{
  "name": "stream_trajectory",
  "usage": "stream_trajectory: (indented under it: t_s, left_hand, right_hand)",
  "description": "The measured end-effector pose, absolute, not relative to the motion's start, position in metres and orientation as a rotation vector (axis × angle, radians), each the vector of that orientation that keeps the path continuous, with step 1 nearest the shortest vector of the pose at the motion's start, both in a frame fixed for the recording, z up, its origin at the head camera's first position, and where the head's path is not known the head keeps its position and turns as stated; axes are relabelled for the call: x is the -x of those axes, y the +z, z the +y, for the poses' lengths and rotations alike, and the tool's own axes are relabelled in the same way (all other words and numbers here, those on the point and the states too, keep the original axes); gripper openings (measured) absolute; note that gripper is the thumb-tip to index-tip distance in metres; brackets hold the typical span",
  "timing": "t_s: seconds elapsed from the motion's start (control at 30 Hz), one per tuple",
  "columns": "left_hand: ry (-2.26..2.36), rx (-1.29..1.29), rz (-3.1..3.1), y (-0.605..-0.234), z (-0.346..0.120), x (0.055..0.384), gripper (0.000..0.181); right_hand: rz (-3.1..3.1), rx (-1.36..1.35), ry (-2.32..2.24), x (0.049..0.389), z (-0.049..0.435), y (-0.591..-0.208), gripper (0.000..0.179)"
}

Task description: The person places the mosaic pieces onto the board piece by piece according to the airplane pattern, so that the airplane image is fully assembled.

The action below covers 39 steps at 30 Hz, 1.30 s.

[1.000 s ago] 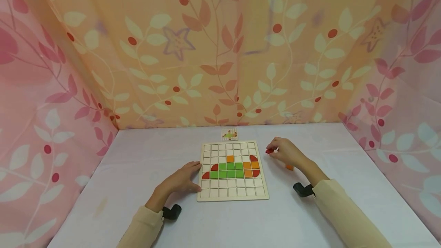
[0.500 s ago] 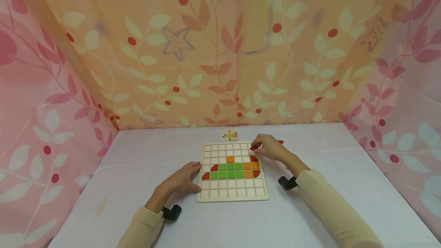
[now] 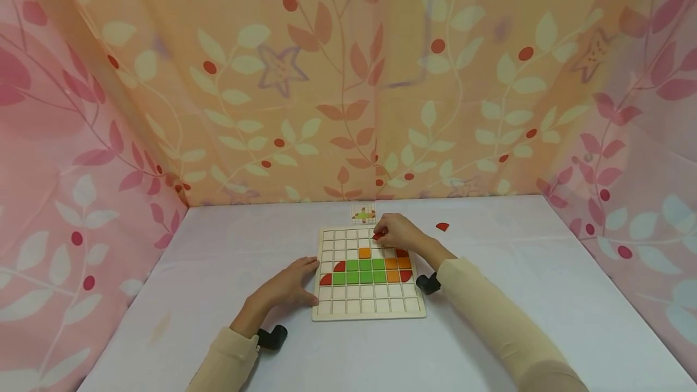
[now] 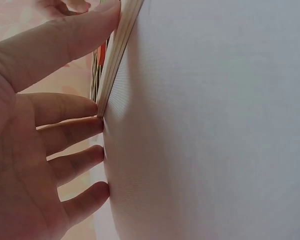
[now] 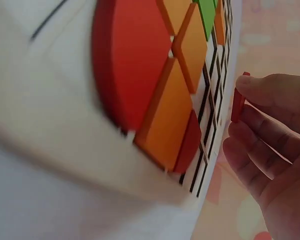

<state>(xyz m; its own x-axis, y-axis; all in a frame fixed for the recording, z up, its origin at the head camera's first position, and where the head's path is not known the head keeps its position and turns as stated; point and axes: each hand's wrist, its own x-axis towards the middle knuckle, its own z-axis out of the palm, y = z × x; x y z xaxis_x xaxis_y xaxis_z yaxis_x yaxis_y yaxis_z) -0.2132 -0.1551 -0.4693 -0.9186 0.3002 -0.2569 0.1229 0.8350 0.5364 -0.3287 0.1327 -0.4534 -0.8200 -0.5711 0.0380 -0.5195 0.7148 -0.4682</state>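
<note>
A pale wooden grid board (image 3: 354,305) lies on the table with green square tiles (image 3: 359,271), orange squares (image 3: 364,253) and red quarter-round tiles (image 3: 325,279) set in its cells. My right hand (image 3: 404,236) is over the board's upper right part, pinching a red quarter-round tile (image 5: 238,100) between thumb and fingertips; in the right wrist view this tile stands on edge, apart from the grid. Along the board's left edge rests my left hand (image 3: 285,286), fingers extended. In the left wrist view its thumb (image 4: 65,42) lies against the board's side.
Behind the board lies a small card (image 3: 363,214) with a printed grid picture. Another red quarter-round tile (image 3: 443,227) sits loose on the white tablecloth (image 3: 348,356), right of the board. Patterned cloth walls (image 3: 348,89) stand behind and at both sides.
My right hand has carried the red quarter-round tile leftward from beside the board to above its upper rows. A loose red tile behind the hand has come into view. The left hand stays put.
</note>
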Motion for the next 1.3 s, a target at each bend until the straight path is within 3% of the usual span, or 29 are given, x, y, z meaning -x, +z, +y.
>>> stream_trajectory:
  t_s: [0.77,1.3]
  left_hand:
    - [0.747,-0.364,2.688,-0.471,-0.157,0.214,0.089]
    - [0.756,-0.332,2.682,-0.470,-0.157,0.213,0.089]
  right_hand:
    - [2.735,0.942,-0.644,0.326,0.098,-0.460,0.008]
    - [2.727,1.009,-0.649,0.328,0.097,-0.465,0.019]
